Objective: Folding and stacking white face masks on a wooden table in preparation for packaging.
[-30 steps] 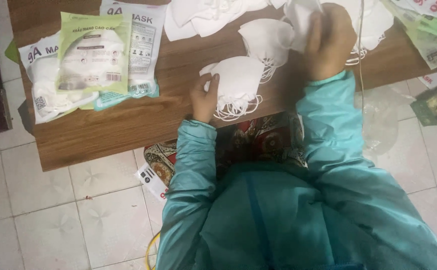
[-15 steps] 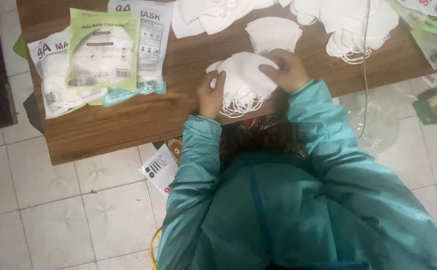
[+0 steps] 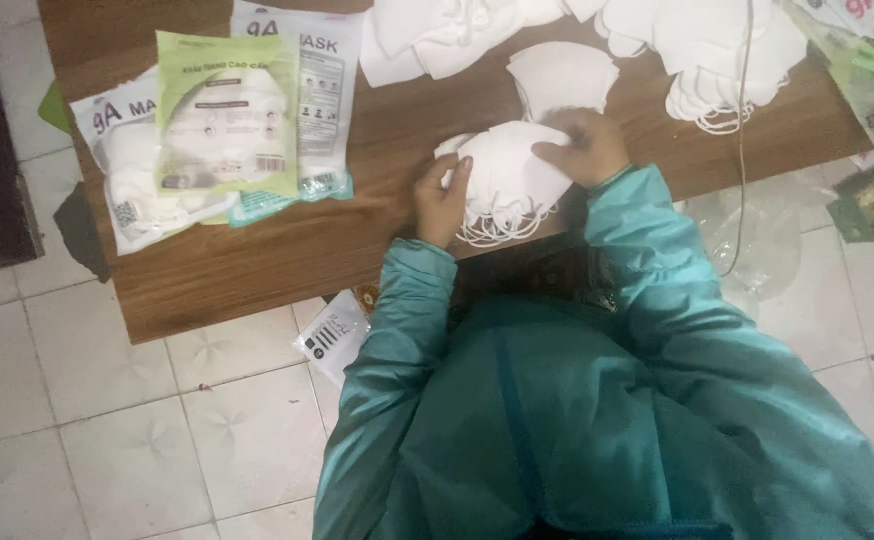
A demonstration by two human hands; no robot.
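A pale tiled floor point(image 3: 107, 400) lies under a low wooden table point(image 3: 257, 260), seen from the head camera looking down over a person in a teal jacket point(image 3: 577, 420). At the near edge of the table sits a stack of white face masks point(image 3: 507, 180), its ear loops hanging out toward the person. The left hand point(image 3: 444, 198) grips the stack's left side, fingers curled against it. The right hand point(image 3: 582, 147) presses flat on the stack's top right, fingers spread over the uppermost mask. Just behind the stack lies a single folded white mask point(image 3: 562, 75). Further back are loose heaps of white masks point(image 3: 697, 40). To the left, well apart from the hands, lie sealed mask packets point(image 3: 227, 120), a green-fronted one on top. A small printed card point(image 3: 332, 335) lies on the floor beside the table.
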